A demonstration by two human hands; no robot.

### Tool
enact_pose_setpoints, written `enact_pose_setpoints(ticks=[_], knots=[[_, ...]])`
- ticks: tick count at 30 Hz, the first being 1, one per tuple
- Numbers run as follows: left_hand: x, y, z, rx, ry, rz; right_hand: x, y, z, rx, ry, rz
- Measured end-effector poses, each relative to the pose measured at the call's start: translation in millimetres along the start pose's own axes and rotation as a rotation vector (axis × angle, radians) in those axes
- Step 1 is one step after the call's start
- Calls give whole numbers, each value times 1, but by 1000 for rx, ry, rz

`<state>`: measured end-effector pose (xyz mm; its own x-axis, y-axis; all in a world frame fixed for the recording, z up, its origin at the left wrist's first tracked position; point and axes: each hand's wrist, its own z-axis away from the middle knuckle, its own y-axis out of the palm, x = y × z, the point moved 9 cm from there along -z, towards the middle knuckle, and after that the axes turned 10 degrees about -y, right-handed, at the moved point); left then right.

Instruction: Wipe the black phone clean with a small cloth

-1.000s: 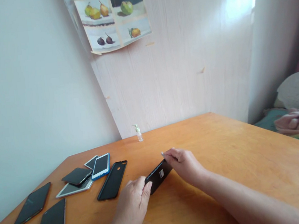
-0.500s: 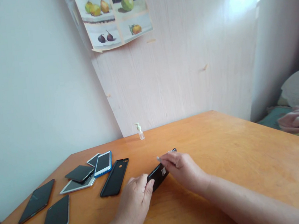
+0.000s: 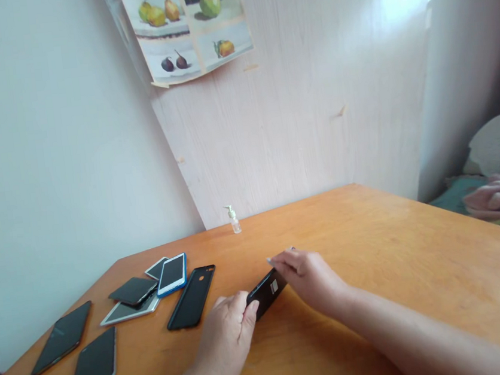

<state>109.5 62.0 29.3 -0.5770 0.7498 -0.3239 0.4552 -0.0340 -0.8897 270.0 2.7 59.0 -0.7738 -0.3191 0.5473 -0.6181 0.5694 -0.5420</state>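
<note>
My left hand (image 3: 230, 334) grips the near end of a black phone (image 3: 269, 293), thumb on the face turned toward me. The phone is tilted up on its long edge, and a small pale label shows on that face. My right hand (image 3: 307, 274) is closed in a pinch at the phone's far upper edge and covers that end. A small white tip (image 3: 270, 261) shows at its fingertips; I cannot tell what it is. Left of my hands, an empty black phone case (image 3: 192, 296) lies on the table.
Several phones lie to the left: a white one in a blue case (image 3: 172, 274), a black one (image 3: 133, 291) on a white one (image 3: 126, 310), and two dark ones (image 3: 64, 338) nearer the edge. A small pump bottle (image 3: 234, 220) stands at the back of the wooden table (image 3: 373, 239).
My right hand has shifted slightly along the phone's upper edge, and its fingers now cover the far corner. The left hand's grip looks the same.
</note>
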Motion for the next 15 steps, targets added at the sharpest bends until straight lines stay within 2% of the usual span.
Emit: enact_pose_setpoints(ticks=[2,4,6,8,11,13,15], knots=[[-2,-1,1,3,30,26,34,25,6,116,-133,-79],[-5,-2,2,2,52,36,45,35,8,160,-156,-98],[-5,-3,2,0,43,15,26,22,4,103,-63,-58],[-4,-3,1,-1,20,-12,-7,-2,-1,6,54,2],[-4,-2,1,9,15,-19,-37,-26,-5,-79,125,58],[-4,-1,1,9,14,-17,-28,-20,-4,-63,94,42],[-5,-1,1,8,24,-5,1,0,1,12,7,-18]])
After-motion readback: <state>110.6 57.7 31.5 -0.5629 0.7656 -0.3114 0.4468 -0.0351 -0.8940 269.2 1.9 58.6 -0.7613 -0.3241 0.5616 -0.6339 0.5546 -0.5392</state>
